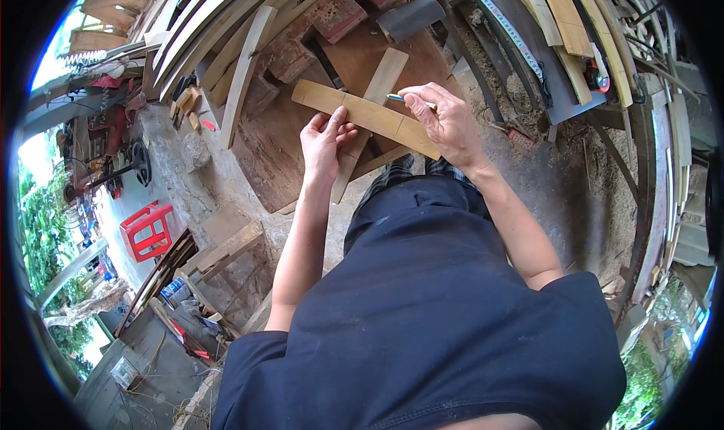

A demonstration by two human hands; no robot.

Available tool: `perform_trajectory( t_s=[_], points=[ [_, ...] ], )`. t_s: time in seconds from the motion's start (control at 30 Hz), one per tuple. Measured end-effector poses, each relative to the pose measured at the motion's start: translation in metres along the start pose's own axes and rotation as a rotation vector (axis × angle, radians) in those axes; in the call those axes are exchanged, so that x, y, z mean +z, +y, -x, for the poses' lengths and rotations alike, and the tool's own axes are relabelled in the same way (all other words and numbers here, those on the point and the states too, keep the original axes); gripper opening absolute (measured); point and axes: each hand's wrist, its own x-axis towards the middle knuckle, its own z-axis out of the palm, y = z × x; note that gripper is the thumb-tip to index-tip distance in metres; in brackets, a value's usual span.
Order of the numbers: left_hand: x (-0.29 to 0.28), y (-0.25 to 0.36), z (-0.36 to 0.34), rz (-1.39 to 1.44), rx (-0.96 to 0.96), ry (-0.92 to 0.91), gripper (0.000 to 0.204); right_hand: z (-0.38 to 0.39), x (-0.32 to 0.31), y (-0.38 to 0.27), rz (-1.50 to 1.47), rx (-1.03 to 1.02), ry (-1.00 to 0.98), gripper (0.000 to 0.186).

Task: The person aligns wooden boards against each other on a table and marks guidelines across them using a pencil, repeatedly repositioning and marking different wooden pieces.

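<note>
My left hand [323, 149] pinches a flat wooden strip [368, 115] between thumb and fingers near its middle. Thin dark lines cross the strip's upper face. It slants down to the right, over a second, paler wooden strip [387, 72], and the two form an X. In my right hand [451, 125] is a slim pencil [396, 97], its blue end pointing left above the first strip. The fingers of that hand are closed around it, near the strip's right end. Beneath both strips lies a reddish-brown wooden board [264, 159].
Long wooden slats [219, 34] are stacked at the far left. A dark metal cylinder [411, 18] lies beyond the board. At the far right, a tape measure's blade [507, 27] stretches beside more slats [564, 15]. A red plastic stool [148, 231] stands to the left.
</note>
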Motion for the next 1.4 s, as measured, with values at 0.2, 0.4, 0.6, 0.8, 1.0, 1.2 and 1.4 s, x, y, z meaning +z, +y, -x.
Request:
perform_trajectory(
  t_s=[0.2,0.4,0.6,0.8,1.0,1.2,1.4],
  points=[
    [0.002,0.001,0.000,-0.007,0.003,0.001,0.022,-0.002,0.009,0.001,-0.095,0.035,-0.030,0.027],
    [0.003,0.001,-0.002,0.013,-0.005,0.011,0.022,-0.005,0.018,0.001,-0.062,-0.030,-0.063,0.028],
    [0.002,0.000,-0.002,0.004,0.000,-0.001,0.023,-0.005,0.019,0.001,-0.056,-0.011,-0.059,0.028],
    [-0.001,-0.002,-0.004,0.015,0.005,-0.010,0.023,-0.006,0.017,0.001,-0.062,-0.001,-0.055,0.027],
    [0.000,-0.001,-0.002,0.024,0.009,-0.003,0.023,-0.005,0.019,0.005,-0.071,0.006,-0.048,0.026],
    [0.000,-0.002,-0.001,0.032,0.011,-0.002,0.022,-0.007,0.018,0.004,-0.081,0.021,-0.051,0.026],
    [0.001,-0.001,0.000,0.033,0.012,0.012,0.020,-0.007,0.016,0.004,-0.090,0.016,-0.045,0.026]
  ],
)
